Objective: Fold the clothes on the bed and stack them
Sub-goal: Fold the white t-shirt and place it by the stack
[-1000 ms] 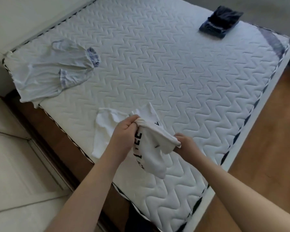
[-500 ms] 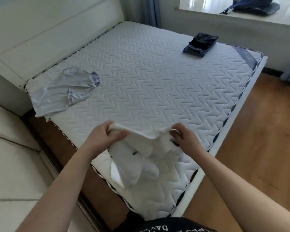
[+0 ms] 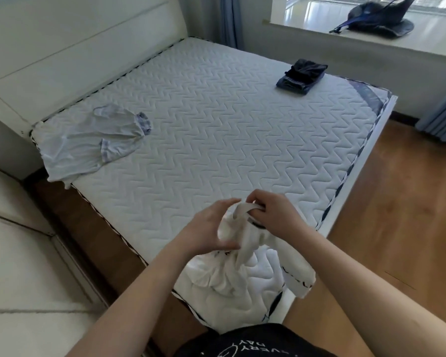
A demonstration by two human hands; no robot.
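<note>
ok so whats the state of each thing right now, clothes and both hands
white t-shirt: bunched, unfolded, held up at the near bed corner
left hand: grip on the shirt's side
right hand: pinching the shirt's top edge
pale shirt: spread flat, unfolded, by the headboard
dark clothes: folded, stacked at the far corner
mattress: bare, no sheet

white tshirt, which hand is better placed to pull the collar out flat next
Right, probably. The right hand already pinches the top edge of the white tshirt, while the left hand only cups the bunched cloth from the side.
</note>
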